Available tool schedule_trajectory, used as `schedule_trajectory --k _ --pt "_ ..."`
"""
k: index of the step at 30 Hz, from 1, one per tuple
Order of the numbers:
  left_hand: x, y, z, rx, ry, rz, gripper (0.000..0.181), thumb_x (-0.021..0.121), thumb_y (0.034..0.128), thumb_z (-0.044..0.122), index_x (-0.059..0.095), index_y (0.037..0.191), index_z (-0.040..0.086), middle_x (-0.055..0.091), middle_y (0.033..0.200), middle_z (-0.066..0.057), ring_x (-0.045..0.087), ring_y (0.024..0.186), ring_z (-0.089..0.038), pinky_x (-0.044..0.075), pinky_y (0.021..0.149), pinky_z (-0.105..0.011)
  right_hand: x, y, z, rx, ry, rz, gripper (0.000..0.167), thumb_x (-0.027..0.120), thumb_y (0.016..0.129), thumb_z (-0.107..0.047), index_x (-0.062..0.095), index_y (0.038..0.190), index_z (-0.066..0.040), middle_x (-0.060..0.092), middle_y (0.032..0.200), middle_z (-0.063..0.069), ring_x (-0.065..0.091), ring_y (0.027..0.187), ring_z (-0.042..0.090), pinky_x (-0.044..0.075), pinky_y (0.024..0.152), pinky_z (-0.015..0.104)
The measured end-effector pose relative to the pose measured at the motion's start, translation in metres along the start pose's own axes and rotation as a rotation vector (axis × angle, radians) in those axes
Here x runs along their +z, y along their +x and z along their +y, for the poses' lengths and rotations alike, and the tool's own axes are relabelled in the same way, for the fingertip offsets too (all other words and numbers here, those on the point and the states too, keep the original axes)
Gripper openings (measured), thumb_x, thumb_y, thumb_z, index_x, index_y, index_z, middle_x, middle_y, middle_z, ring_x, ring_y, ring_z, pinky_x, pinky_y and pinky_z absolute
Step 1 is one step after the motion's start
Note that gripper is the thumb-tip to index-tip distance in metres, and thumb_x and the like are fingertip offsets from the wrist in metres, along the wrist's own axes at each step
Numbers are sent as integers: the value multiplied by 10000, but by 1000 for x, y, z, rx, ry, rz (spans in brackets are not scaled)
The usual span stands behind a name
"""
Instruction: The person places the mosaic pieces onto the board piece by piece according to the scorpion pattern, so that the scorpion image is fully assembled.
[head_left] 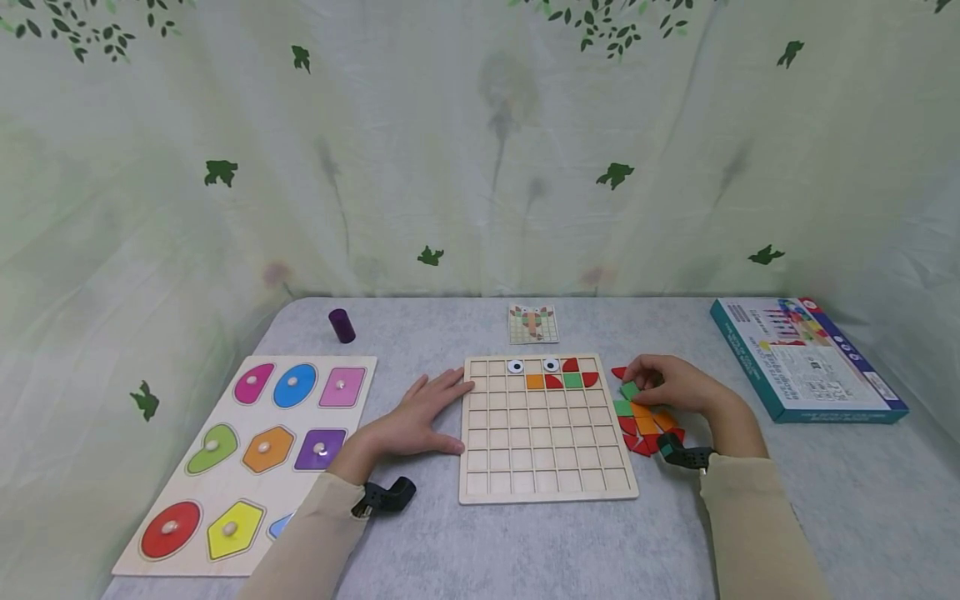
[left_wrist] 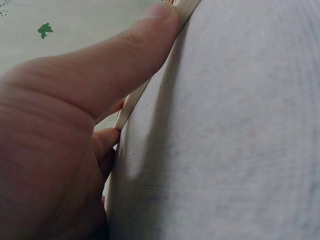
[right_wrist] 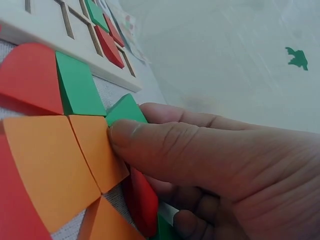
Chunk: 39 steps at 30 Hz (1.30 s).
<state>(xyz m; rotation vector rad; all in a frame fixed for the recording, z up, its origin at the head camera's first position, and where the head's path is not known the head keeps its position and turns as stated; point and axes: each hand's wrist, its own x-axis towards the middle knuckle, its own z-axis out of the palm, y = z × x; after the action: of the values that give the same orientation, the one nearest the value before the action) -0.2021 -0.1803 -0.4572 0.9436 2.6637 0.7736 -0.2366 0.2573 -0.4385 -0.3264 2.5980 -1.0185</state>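
Observation:
A wooden grid board (head_left: 538, 437) lies on the table. Along its top rows sit two googly-eye tiles (head_left: 551, 365), an orange square (head_left: 535, 382), a green square (head_left: 572, 380) and several red rounded tiles (head_left: 590, 379). My left hand (head_left: 412, 421) rests against the board's left edge, fingers spread, the thumb (left_wrist: 145, 37) touching the rim. Just off the board's right side, my right hand (head_left: 678, 387) pinches a green tile (right_wrist: 127, 107) between thumb and forefinger. Beneath and around it lies a pile of loose orange tiles (right_wrist: 50, 165), red tiles (right_wrist: 32, 77) and another green tile (right_wrist: 80, 85).
A small pattern card (head_left: 533, 323) lies behind the board. On the left are a knobbed shape puzzle (head_left: 195, 492) and a dark purple cylinder (head_left: 342, 326). A flat teal-edged box (head_left: 810, 362) lies at the back right, with a leaf-printed curtain (head_left: 480, 167) behind the table.

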Motion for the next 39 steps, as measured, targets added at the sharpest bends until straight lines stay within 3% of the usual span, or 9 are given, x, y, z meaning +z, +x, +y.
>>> schedule_trajectory --k 13,39 --pt "-1 -1 2 -6 -4 -7 961 803 805 438 319 1567 108 161 1680 -153 147 1557 -354 21 1248 -609 1 0 -2 26 -14 11 222 745 871 -114 664 1075 -87 550 887 62 516 895 225 470 724 291" --pt "0 0 0 -16 -4 -11 957 797 808 455 319 1569 126 162 1683 -134 145 1561 -334 19 1251 -599 7 4 -10 82 -67 79 300 761 875 -350 710 1068 -126 602 904 52 539 909 213 460 718 273"
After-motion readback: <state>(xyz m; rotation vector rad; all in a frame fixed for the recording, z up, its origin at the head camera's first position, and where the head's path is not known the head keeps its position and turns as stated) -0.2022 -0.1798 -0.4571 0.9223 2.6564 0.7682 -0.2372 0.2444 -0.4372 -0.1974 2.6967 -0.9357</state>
